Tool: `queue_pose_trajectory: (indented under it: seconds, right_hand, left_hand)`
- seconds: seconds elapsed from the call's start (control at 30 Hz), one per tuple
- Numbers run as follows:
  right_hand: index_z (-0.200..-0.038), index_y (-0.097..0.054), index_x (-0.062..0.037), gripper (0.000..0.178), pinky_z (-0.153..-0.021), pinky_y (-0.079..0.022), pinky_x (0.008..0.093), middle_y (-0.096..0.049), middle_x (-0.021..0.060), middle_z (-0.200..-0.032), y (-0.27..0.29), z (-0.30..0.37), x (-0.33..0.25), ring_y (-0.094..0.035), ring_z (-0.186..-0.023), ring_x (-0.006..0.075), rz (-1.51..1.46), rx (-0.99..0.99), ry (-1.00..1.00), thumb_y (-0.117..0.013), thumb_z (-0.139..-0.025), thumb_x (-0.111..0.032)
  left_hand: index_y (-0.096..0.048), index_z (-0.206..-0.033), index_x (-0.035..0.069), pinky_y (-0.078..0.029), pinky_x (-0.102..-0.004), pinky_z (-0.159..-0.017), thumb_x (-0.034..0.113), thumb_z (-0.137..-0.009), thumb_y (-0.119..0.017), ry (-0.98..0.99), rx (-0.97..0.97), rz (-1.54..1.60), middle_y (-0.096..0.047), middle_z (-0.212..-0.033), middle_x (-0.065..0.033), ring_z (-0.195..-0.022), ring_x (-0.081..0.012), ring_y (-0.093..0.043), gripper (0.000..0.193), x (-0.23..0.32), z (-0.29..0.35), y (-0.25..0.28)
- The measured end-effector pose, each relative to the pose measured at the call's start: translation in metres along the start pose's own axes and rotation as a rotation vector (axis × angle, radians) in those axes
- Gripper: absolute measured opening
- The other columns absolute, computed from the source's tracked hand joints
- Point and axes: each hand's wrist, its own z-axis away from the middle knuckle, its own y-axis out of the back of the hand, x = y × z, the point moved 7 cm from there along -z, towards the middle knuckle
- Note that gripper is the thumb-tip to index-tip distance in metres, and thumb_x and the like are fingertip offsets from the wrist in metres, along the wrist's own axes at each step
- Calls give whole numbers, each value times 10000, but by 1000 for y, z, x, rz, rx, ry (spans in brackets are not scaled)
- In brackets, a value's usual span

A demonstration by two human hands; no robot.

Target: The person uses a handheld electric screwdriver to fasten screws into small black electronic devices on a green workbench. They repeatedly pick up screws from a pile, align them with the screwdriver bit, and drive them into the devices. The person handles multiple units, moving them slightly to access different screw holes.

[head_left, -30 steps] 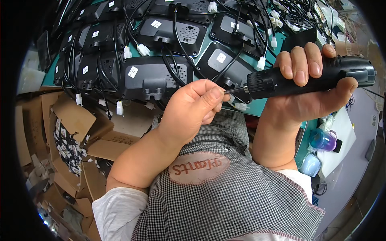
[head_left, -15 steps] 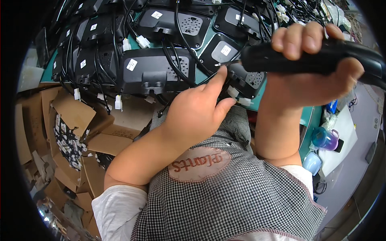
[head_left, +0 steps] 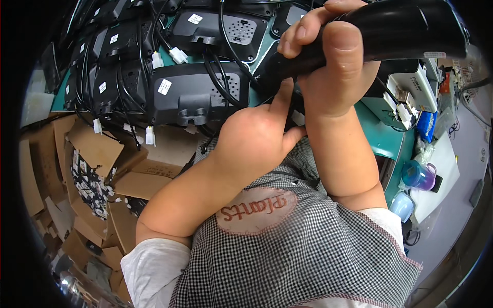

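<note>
My right hand (head_left: pixel 339 69) is wrapped round a thick black tool, which looks like a power screwdriver (head_left: pixel 411 28). It slants down to the left, and its narrow end lies just beyond the tip of my left index finger. My left hand (head_left: pixel 251 136) has its index finger and thumb stretched apart; its other fingers are hidden. Under the tool, the dark housing at my left fingertips is mostly covered. Just left of it lies a black plastic housing (head_left: pixel 177 100) with a white label, a perforated grey panel and black cables.
Rows of similar black housings (head_left: pixel 120 79) with cables and white connectors (head_left: pixel 150 135) cover the green table (head_left: pixel 377 136). A white box-shaped device (head_left: pixel 405 95) and a blue-purple cup (head_left: pixel 418 175) stand at right. Open cardboard boxes (head_left: pixel 95 136) with small parts sit at lower left.
My right hand has moved left with the tool and turned, bringing its narrow end down near my left fingertip. The white device at right has come into view. My left hand has barely moved.
</note>
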Motion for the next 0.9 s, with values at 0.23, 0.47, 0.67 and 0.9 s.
queue_pose_trajectory:
  seconds: [0.23, 0.47, 0.67, 0.9]
  right_hand:
    - [-1033, -459, 5, 467, -505, -433, 208, -540, 46, -682, -7, 1, 13, -531, -577, 104, 72, -295, 68, -756, -683, -78]
    - [-1003, -484, -4, 422, -528, -432, 212, -543, 30, -707, -16, 6, 22, -527, -586, 92, 21, -346, -120, -732, -662, -17]
    - [-1071, -535, -107, 350, -603, -462, 391, -556, 80, -747, 8, -1, 0, -536, -610, 231, 188, -20, -15, -480, -860, -381]
    - [-1120, -538, -52, 565, -653, -453, 358, -578, 61, -852, 13, -17, -93, -559, -684, 203, -350, -417, 150, -508, -830, -536]
  left_hand:
    - [-415, -1212, -55, -484, -386, -510, 266, -715, -692, -59, 38, -14, -583, -639, -154, -567, -312, -593, 654, -2, 1, -4]
    - [-513, -1025, -13, -492, -427, -621, 265, -744, -676, 1, 2, -24, -601, -745, -174, -681, -349, -602, 427, -1, 1, -4]
    - [-411, -1262, -56, -498, -369, -551, 254, -717, -679, 17, 55, 49, -606, -719, -202, -637, -310, -621, 682, -1, 1, 3]
    - [-424, -1246, -73, -468, -315, -800, 359, -976, -345, 130, -165, 2038, -583, -1026, -122, -935, -214, -575, 516, -25, 8, -7]
